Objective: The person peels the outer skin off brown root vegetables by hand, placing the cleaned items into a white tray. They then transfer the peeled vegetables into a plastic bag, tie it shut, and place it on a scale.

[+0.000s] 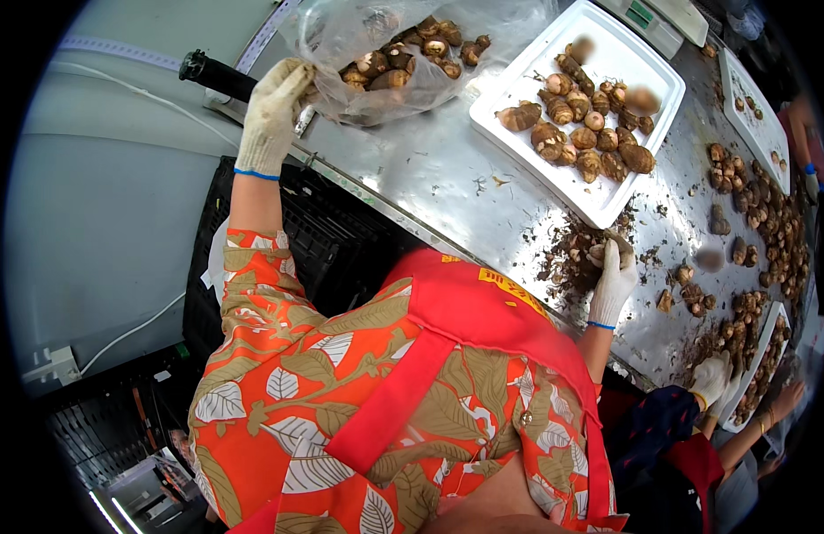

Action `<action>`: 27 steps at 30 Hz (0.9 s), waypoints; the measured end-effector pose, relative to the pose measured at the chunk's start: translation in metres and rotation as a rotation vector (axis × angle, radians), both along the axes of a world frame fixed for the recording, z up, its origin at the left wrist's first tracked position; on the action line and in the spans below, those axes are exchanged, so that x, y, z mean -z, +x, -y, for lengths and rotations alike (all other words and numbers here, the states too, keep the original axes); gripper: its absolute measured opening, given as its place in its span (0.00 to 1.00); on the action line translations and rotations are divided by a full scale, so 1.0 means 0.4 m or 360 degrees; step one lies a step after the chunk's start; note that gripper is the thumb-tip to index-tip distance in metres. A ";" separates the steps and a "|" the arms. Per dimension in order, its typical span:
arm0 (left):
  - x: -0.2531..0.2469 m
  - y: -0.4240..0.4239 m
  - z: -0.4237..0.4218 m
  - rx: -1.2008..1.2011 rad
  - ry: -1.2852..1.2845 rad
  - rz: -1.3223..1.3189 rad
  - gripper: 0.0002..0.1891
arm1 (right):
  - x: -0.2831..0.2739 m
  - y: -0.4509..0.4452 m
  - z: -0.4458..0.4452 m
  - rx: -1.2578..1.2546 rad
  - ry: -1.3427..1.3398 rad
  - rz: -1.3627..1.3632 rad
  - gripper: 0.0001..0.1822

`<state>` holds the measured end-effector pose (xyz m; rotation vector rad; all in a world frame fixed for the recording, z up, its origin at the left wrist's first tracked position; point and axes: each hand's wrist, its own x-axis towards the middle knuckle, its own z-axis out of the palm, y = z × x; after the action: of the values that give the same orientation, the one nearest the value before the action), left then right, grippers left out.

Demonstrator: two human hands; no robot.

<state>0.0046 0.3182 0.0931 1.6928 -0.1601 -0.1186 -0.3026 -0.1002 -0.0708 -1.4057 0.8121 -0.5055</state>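
Note:
My left hand (271, 113), in a white knit glove with a blue cuff, pinches the edge of a clear plastic bag (358, 110). Several small brown taro corms (388, 67) lie inside the bag on the metal table (412, 157). A white foam tray (518, 150) to the bag's right holds more taro corms (579, 107), some with pale pink ends. My right hand (612, 280), gloved alike, is at the tray's near corner, above a patch of loose soil and scraps (569, 257). Its fingertips are soiled and bent; whether they hold anything is unclear.
Loose taro heaps (779, 227) spread over the table's right side. Two more white trays (752, 113) (752, 380) lie there. Co-workers' gloved hands (712, 380) work at lower right. A scale (659, 23) stands at the back; black crates (325, 233) sit below the table edge.

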 end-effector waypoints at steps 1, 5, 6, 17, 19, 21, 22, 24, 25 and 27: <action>-0.016 0.010 -0.009 -0.0005 -0.0029 -0.0036 0.12 | 0.000 0.001 0.001 -0.0002 -0.0029 -0.0036 0.16; -0.044 0.055 -0.014 -0.0173 -0.0501 0.0105 0.10 | -0.003 -0.003 0.005 -0.0024 -0.0022 -0.0052 0.16; -0.047 0.069 -0.015 -0.0196 -0.0616 0.0212 0.08 | -0.004 -0.007 0.005 -0.0022 -0.0015 -0.0049 0.16; 0.094 -0.025 -0.115 0.0291 -0.0044 -0.0315 0.10 | -0.008 -0.014 0.023 0.0083 0.0056 -0.0090 0.19; 0.097 -0.065 -0.151 0.0434 -0.0024 -0.0495 0.10 | -0.016 -0.009 0.022 0.0112 0.0065 -0.0128 0.18; 0.091 -0.085 -0.178 0.0481 -0.0034 -0.0568 0.12 | -0.031 0.000 0.021 0.0033 0.0027 -0.0060 0.18; 0.085 -0.089 -0.184 0.0517 -0.0096 -0.0528 0.13 | -0.041 0.004 0.020 0.0035 0.0030 -0.0071 0.17; 0.063 -0.090 -0.177 0.0618 -0.0116 -0.0337 0.14 | -0.062 0.015 0.018 -0.0090 0.0026 -0.0082 0.17; 0.057 -0.105 -0.162 0.0266 -0.0170 -0.0272 0.15 | -0.076 0.016 0.020 -0.0040 0.0030 -0.0112 0.17; -0.001 -0.097 -0.119 0.1037 -0.0318 -0.0322 0.21 | -0.087 0.035 0.025 -0.0135 -0.0263 -0.0259 0.18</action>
<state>-0.0342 0.3658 0.0936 1.3661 -0.5490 -0.7323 -0.2884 -0.1103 -0.0358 -1.6430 0.8516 -0.4033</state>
